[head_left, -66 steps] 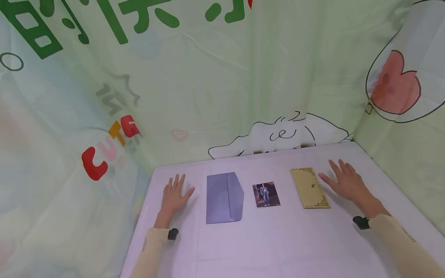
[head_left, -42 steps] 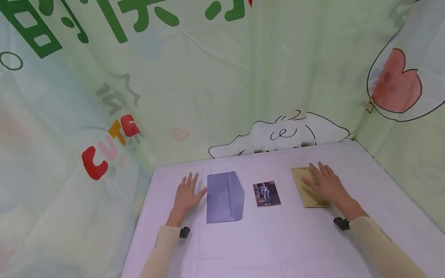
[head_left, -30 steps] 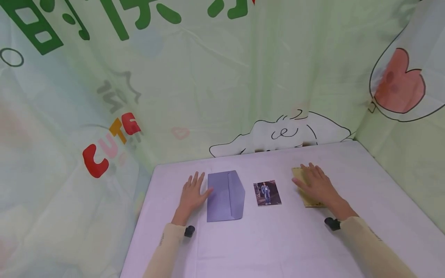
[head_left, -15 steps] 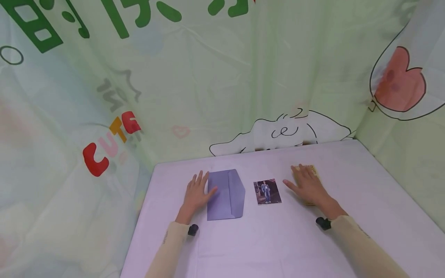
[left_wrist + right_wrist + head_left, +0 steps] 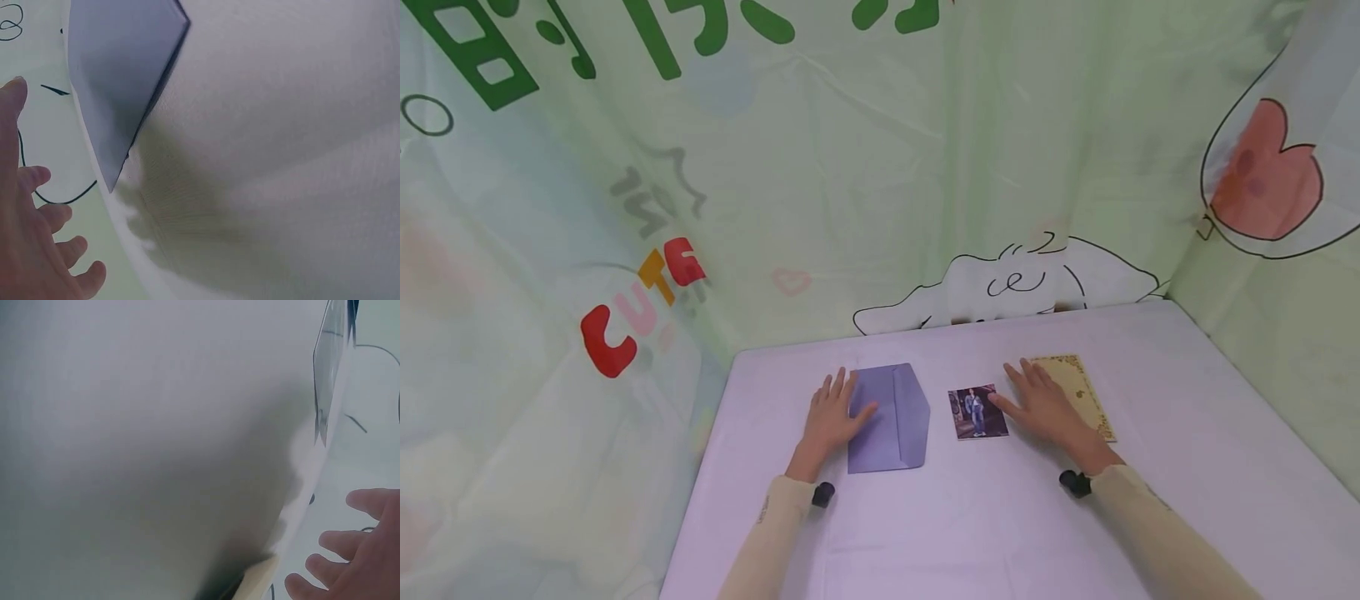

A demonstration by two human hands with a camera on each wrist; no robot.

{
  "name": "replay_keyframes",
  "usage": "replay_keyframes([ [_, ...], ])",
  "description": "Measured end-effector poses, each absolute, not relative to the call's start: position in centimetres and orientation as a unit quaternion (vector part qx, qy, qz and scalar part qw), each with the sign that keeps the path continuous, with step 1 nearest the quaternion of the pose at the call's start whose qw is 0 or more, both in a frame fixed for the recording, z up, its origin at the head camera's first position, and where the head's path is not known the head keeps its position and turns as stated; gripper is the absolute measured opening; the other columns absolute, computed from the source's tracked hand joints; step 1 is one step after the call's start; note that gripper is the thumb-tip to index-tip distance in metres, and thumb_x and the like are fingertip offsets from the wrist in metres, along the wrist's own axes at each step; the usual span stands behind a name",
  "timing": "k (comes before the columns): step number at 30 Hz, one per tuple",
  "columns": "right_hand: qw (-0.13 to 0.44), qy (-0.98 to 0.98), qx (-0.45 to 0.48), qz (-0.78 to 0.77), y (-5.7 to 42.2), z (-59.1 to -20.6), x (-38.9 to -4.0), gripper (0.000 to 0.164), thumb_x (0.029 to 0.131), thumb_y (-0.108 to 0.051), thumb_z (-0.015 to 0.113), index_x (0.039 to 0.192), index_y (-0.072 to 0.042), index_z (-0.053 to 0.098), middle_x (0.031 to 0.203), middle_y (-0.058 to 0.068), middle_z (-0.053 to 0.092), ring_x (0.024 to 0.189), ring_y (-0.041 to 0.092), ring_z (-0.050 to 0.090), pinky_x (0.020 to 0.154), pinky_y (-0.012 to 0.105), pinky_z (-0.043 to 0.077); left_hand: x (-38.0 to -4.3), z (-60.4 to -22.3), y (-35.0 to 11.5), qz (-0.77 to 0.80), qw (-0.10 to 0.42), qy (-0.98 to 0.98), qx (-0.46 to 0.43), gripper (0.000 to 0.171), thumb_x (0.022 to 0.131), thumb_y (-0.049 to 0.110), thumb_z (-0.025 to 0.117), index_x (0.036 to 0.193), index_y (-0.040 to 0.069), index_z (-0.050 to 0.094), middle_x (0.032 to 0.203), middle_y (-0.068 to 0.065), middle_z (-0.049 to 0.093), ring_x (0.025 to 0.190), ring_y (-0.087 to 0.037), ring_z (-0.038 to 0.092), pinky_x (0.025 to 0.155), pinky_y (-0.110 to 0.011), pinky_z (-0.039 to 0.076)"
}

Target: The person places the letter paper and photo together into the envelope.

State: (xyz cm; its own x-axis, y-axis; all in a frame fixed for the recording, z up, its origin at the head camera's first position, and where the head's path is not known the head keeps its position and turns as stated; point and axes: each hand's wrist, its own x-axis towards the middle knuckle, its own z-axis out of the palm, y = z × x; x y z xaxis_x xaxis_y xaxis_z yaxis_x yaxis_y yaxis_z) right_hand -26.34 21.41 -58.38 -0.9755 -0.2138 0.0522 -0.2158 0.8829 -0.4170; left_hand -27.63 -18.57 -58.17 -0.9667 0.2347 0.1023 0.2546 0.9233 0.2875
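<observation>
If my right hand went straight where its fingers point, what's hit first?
Your right hand would probably meet the printed curtain beyond the table; its thumb overlaps the photo, though depth's unclear.

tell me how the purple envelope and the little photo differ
The purple envelope is larger than the photo. The envelope is plain, while the photo shows a standing figure on a dark background. The envelope has an angled flap on one side; the photo is simply four-sided. Both lie on the table.
</observation>
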Motion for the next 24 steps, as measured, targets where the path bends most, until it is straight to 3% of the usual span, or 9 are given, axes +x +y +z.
replay_keyframes([
  [24, -0.010, -0.963, 0.151, 0.225, 15.9, -58.0, -25.7, 0.082, 0.098, -0.060, 0.052, 0.156, -0.005, 0.033, 0.162, 0.030, 0.021, 0.150, 0.052, 0.017, 0.116, 0.069, 0.020, -27.5, -58.8, -16.3, -0.145, 0.016, -0.977, -0.157, 0.080, 0.095, 0.064, 0.051, 0.157, 0.016, 0.035, 0.162, -0.021, 0.032, 0.149, -0.047, 0.027, 0.118, -0.056, 0.029],
])
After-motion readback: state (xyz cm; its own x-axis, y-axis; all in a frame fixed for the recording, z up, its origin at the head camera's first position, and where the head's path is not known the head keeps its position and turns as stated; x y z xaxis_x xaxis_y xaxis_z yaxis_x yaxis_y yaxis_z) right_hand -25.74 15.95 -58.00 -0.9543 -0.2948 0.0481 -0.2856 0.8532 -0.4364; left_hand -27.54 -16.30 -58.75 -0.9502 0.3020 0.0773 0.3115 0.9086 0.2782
